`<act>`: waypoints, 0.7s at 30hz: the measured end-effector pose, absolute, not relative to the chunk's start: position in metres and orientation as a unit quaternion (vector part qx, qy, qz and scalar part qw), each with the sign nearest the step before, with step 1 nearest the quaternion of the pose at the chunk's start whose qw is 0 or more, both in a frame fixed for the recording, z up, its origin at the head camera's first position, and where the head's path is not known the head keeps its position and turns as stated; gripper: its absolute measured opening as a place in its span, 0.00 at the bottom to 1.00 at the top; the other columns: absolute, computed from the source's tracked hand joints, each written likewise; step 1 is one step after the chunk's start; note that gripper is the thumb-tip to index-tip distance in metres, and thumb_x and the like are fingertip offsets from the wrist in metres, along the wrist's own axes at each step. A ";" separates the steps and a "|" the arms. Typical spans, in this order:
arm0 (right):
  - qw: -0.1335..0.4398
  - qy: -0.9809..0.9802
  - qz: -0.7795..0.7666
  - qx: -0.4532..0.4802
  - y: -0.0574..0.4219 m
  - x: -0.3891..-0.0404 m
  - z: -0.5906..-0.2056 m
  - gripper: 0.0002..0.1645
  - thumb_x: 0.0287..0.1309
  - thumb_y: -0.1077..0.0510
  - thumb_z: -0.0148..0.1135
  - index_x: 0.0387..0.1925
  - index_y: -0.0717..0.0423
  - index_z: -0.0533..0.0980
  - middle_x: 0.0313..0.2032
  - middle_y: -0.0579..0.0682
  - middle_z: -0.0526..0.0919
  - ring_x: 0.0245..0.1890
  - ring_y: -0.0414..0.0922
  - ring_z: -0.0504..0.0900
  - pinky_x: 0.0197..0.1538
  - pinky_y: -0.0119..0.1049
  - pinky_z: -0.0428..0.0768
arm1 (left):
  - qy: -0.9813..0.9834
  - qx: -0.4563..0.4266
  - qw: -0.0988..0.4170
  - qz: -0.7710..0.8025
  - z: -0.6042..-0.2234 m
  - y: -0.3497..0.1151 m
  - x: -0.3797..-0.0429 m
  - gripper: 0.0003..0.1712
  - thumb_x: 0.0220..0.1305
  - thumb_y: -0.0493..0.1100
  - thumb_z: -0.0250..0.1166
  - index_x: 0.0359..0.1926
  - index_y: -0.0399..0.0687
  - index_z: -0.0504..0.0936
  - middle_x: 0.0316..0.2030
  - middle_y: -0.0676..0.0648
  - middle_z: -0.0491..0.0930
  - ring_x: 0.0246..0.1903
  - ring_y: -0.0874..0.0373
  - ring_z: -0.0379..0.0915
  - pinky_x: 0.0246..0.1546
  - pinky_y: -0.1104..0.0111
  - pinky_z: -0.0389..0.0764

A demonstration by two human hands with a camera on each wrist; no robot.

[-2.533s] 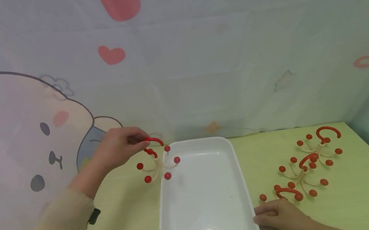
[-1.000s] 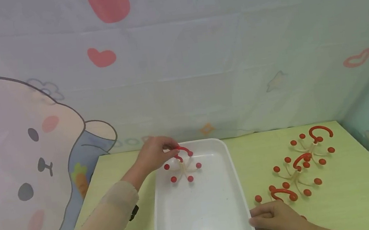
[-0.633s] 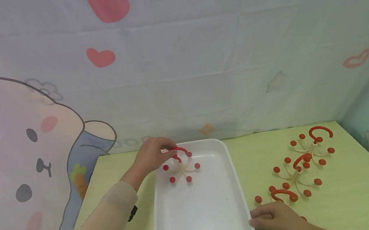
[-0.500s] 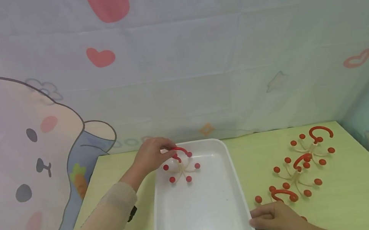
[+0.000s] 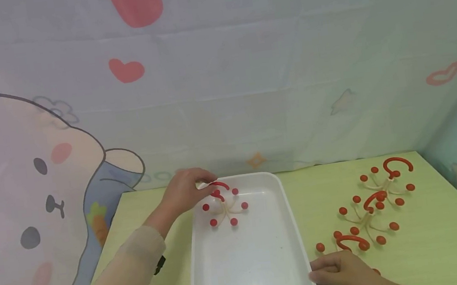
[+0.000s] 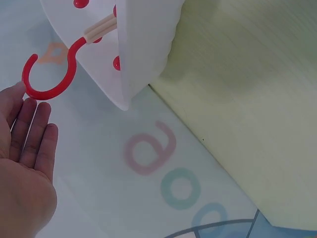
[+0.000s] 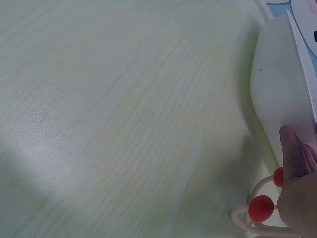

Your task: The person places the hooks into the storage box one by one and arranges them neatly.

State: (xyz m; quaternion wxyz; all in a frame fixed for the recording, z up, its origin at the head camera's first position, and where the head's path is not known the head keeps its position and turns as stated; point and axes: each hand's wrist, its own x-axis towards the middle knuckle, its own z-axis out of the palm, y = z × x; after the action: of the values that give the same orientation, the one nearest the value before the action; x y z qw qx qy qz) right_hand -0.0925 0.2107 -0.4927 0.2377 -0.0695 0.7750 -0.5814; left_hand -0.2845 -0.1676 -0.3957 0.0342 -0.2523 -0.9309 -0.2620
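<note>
A head massager (image 5: pixel 224 205), with a red hook handle, cream prongs and red ball tips, stands in the far left of the white tray (image 5: pixel 248 249). My left hand (image 5: pixel 185 190) is at its hook. In the left wrist view the fingers (image 6: pixel 37 129) extend straight and spread, one fingertip right at the hook (image 6: pixel 49 94). My right hand (image 5: pixel 347 270) holds the tray's right side, thumb at the rim. In the right wrist view its fingers (image 7: pixel 292 153) lie straight along the tray's outer wall (image 7: pixel 277 84).
Three more head massagers stand on the pale green table to the right of the tray: a far one (image 5: pixel 389 182), a middle one (image 5: pixel 368 220) and a near one (image 5: pixel 351 239) partly hidden by my right hand. A printed cloth (image 5: pixel 226 90) hangs behind the table.
My left hand carried the head massager from beyond the tray's left rim into it, then loosened its fingers from the hook and shifted slightly up and left. The right hand stayed at the tray.
</note>
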 end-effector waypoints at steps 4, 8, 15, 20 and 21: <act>0.233 0.774 -0.584 -0.077 0.210 -0.092 -0.492 0.21 0.72 0.56 0.69 0.55 0.70 0.84 0.45 0.60 0.92 0.45 0.41 0.90 0.46 0.26 0.87 | -0.935 -0.249 0.031 -0.249 -0.387 -0.175 -0.280 0.16 0.68 0.45 0.77 0.54 0.49 0.91 0.50 0.48 0.90 0.51 0.51 0.85 0.57 0.52 0.87; 0.230 0.776 -0.583 -0.076 0.210 -0.092 -0.491 0.21 0.71 0.56 0.69 0.55 0.71 0.84 0.45 0.61 0.92 0.45 0.42 0.90 0.46 0.25 0.87 | -0.937 -0.255 0.031 -0.235 -0.379 -0.184 -0.274 0.17 0.68 0.46 0.76 0.55 0.49 0.91 0.51 0.48 0.90 0.53 0.50 0.85 0.58 0.50 0.86; 0.227 0.773 -0.588 -0.078 0.209 -0.091 -0.489 0.22 0.71 0.56 0.69 0.55 0.72 0.83 0.45 0.61 0.91 0.46 0.45 0.91 0.46 0.28 0.89 | -0.936 -0.256 0.030 -0.241 -0.375 -0.207 -0.259 0.20 0.64 0.46 0.80 0.55 0.47 0.90 0.50 0.50 0.89 0.51 0.50 0.85 0.58 0.49 0.86; 0.232 0.778 -0.579 -0.073 0.208 -0.091 -0.485 0.23 0.71 0.55 0.69 0.55 0.73 0.83 0.45 0.62 0.91 0.46 0.48 0.92 0.48 0.35 0.91 | -0.935 -0.242 0.026 -0.259 -0.377 -0.226 -0.247 0.21 0.62 0.46 0.80 0.55 0.47 0.90 0.51 0.49 0.89 0.51 0.49 0.86 0.59 0.49 0.86; 0.233 0.781 -0.576 -0.072 0.208 -0.091 -0.485 0.23 0.71 0.55 0.69 0.56 0.72 0.83 0.45 0.61 0.91 0.47 0.48 0.92 0.49 0.35 0.91 | -0.933 -0.241 0.025 -0.264 -0.378 -0.230 -0.245 0.21 0.62 0.46 0.80 0.55 0.47 0.90 0.51 0.48 0.89 0.52 0.48 0.86 0.59 0.49 0.87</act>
State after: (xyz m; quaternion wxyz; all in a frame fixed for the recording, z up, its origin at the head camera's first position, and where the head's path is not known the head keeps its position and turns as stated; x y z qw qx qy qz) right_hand -0.0914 0.2078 -0.4847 0.2330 -0.0719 0.7805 -0.5756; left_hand -0.2449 -0.2298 -0.3777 0.0248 -0.2414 -0.9334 -0.2642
